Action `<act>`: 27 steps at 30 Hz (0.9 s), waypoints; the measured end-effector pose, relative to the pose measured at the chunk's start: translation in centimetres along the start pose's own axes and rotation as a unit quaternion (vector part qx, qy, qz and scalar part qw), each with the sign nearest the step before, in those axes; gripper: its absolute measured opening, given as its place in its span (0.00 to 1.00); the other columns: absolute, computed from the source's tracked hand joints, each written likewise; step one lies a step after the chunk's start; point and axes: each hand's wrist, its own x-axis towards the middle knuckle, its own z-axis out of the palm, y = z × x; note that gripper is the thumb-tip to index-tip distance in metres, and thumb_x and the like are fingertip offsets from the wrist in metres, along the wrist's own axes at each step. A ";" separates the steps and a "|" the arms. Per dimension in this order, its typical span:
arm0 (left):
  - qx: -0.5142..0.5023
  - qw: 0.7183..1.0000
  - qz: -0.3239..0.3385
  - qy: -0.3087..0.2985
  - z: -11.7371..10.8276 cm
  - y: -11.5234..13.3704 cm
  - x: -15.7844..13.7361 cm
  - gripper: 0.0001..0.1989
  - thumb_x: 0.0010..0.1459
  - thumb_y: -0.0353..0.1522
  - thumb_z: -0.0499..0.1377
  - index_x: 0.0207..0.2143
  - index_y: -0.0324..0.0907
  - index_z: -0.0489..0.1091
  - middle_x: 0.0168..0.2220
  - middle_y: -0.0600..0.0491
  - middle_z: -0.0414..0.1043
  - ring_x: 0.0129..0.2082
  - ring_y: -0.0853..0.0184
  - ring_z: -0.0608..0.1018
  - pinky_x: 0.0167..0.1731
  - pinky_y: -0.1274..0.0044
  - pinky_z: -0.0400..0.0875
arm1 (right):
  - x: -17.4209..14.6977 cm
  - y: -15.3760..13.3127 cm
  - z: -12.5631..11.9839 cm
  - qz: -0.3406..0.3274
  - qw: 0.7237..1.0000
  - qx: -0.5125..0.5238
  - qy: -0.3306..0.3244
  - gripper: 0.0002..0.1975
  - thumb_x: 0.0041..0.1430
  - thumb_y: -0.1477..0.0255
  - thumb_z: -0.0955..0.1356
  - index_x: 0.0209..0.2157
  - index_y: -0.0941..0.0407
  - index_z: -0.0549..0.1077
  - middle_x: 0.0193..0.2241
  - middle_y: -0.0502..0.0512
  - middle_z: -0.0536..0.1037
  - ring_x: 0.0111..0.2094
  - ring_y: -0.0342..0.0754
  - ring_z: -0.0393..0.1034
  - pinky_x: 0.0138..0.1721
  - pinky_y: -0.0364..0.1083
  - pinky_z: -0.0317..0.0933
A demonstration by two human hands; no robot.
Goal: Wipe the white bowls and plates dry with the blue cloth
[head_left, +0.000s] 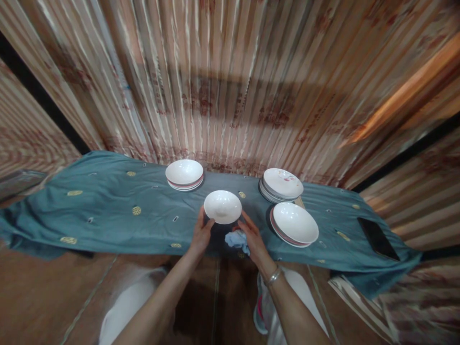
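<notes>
A white bowl is held between my two hands above the near edge of the cloth-covered table. My left hand grips its left rim, thumb on the near side. At the bowl's right rim are the fingers of my right hand, closed on it. A crumpled light blue cloth hangs at my right palm, just below the bowl; it seems tucked in that hand. To the right stands a stack of white bowls, and to the left another bowl stack.
Behind the right bowls is a stack of plates, the top one flower-patterned. A black phone lies near the right end of the green tablecloth. A pleated curtain hangs behind the table.
</notes>
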 end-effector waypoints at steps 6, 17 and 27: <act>-0.002 1.000 -0.018 -0.014 -0.4 -0.2 -0.3 0.37 0.49 0.31 0.60 0.64 0.44 0.61 0.66 0.48 0.63 0.68 0.56 0.62 0.68 0.64 0.50 | -0.3 -0.4 -1.9 0.021 0.999 -0.029 -0.006 0.40 0.40 0.53 0.77 0.54 0.58 0.76 0.20 0.49 0.78 0.21 0.44 0.68 0.24 0.42 0.59; 0.016 1.000 -0.017 -0.010 1.0 -0.5 -1.0 0.62 0.40 0.38 0.71 0.71 0.43 0.39 0.72 0.42 0.48 0.70 0.54 0.56 0.67 0.65 0.50 | 2.2 -3.8 -1.9 -0.108 0.991 -0.044 0.059 0.22 0.54 0.56 0.69 0.45 0.54 0.79 0.39 0.53 0.82 0.40 0.49 0.76 0.39 0.45 0.68; 0.089 0.996 0.005 -0.013 1.6 0.3 -1.4 0.69 0.34 0.38 0.75 0.71 0.42 0.36 0.69 0.38 0.54 0.68 0.52 0.60 0.66 0.64 0.54 | 5.6 -2.7 3.2 -0.261 0.824 -0.494 -0.092 0.16 0.61 0.71 0.66 0.50 0.58 0.76 0.51 0.63 0.78 0.55 0.55 0.70 0.60 0.54 0.59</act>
